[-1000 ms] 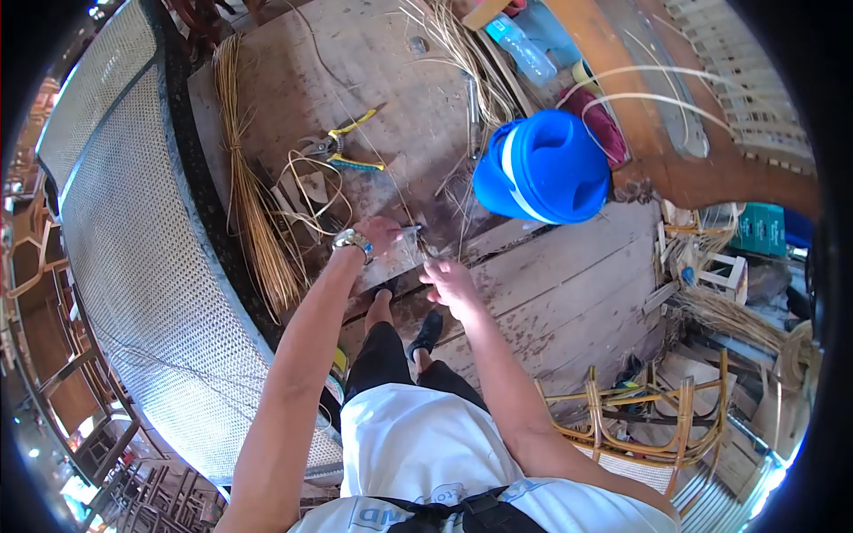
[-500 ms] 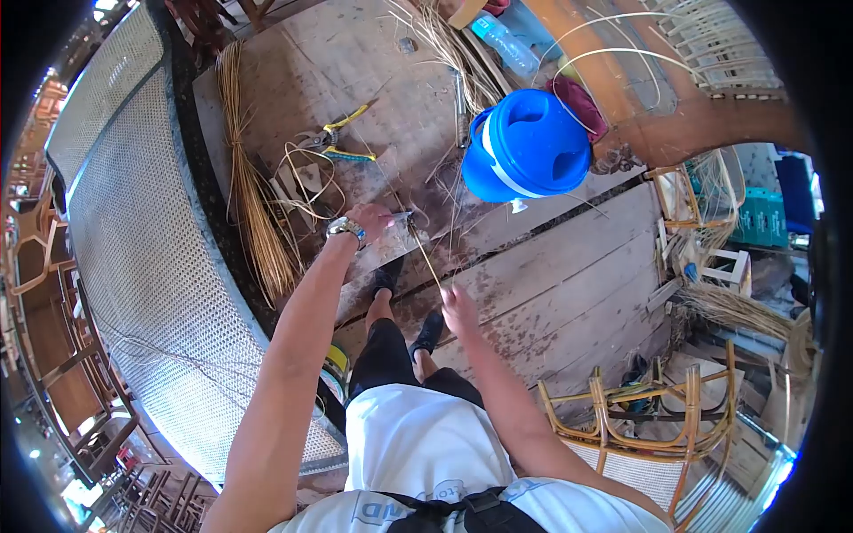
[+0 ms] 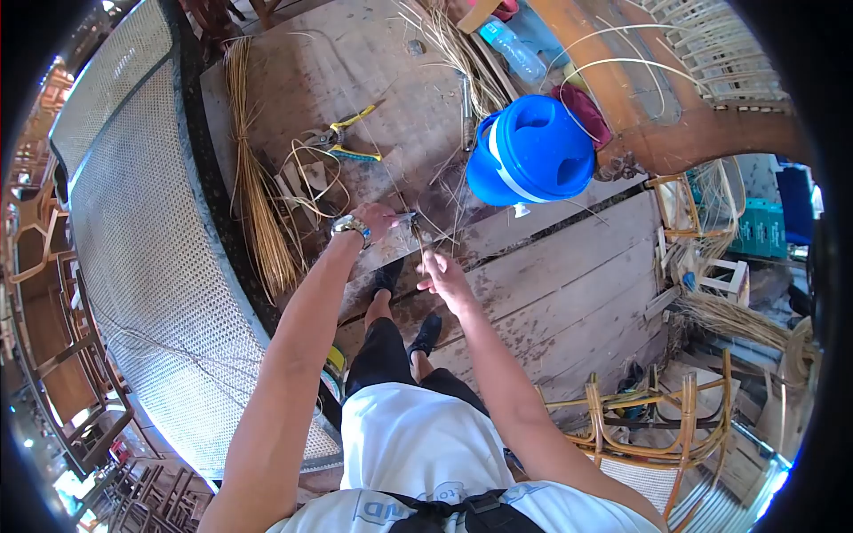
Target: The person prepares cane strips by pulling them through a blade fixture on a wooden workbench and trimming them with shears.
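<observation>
My left hand [image 3: 377, 221], with a watch on its wrist, is closed around a small knife [image 3: 403, 217] whose blade points right. Just below and to the right, my right hand [image 3: 443, 278] pinches a thin rattan strip [image 3: 419, 238] that runs up to the blade. A clear plastic sheet lies under the left hand. Above the hands, pruning shears [image 3: 334, 139] with yellow and teal handles rest on the wooden board [image 3: 293, 89], beside a loose coil of cane. A long bundle of cane strips [image 3: 253, 195] lies to the left.
A blue water jug [image 3: 533, 151] stands right of the hands, with a plastic bottle [image 3: 514, 51] behind it. A large woven panel [image 3: 160, 258] with a dark frame fills the left side. A rattan chair frame [image 3: 640, 417] is at the lower right.
Half a second ago my right hand was lower, with a longer stretch of strip showing; it has moved back up toward the blade. My left hand stays nearly in place.
</observation>
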